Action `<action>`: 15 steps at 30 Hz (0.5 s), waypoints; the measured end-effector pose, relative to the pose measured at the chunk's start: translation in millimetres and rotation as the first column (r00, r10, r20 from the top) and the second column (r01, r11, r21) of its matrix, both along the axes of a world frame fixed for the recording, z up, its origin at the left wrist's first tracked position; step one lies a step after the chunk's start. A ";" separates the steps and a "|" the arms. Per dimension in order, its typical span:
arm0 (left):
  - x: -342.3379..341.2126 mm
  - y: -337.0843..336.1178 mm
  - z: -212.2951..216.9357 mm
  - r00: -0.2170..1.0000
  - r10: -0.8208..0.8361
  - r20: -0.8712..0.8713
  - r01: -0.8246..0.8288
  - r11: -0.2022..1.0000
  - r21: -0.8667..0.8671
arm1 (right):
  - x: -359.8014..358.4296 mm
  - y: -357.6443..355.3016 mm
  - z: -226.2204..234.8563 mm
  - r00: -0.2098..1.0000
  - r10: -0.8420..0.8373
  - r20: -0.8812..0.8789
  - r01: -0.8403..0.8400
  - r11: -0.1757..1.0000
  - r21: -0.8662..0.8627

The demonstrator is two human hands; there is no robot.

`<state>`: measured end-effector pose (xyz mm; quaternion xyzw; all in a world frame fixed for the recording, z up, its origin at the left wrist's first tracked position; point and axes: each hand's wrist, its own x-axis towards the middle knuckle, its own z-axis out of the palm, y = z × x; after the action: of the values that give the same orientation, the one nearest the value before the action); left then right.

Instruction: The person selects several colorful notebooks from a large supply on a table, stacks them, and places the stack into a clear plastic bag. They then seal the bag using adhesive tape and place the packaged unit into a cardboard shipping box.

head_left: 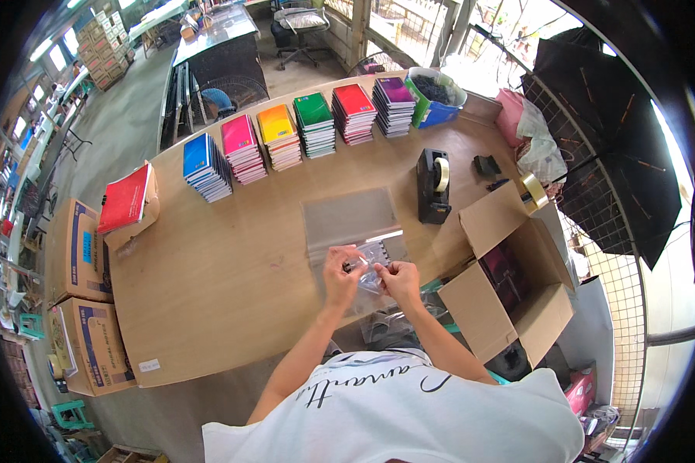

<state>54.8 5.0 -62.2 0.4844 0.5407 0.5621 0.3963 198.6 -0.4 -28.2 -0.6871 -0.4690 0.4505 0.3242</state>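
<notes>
both hands [371,274] — on clear bag [373,255]

The person wears a white short-sleeved T-shirt [409,409], filling the lower edge from about six o'clock toward five. Dark cursive lettering runs across its upper part, seen upside down from above. The fabric looks plain apart from that script, with soft folds at the shoulders. Both forearms are bare from the sleeves on, rising toward the centre. The left hand [340,274] and the right hand [400,279] are bare too, with no gloves; rings or a watch cannot be made out at this size.
</notes>
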 end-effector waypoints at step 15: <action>-49.1 3.5 36.1 0.850 -0.275 -0.449 0.358 0.927 0.112 | 6.0 9.6 -36.5 0.302 0.230 -0.925 -0.145 0.970 0.194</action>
<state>5.7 8.5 -26.1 0.7136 0.4697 0.4188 0.3079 204.7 9.3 -64.7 -0.2265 -0.2868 0.7814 0.5058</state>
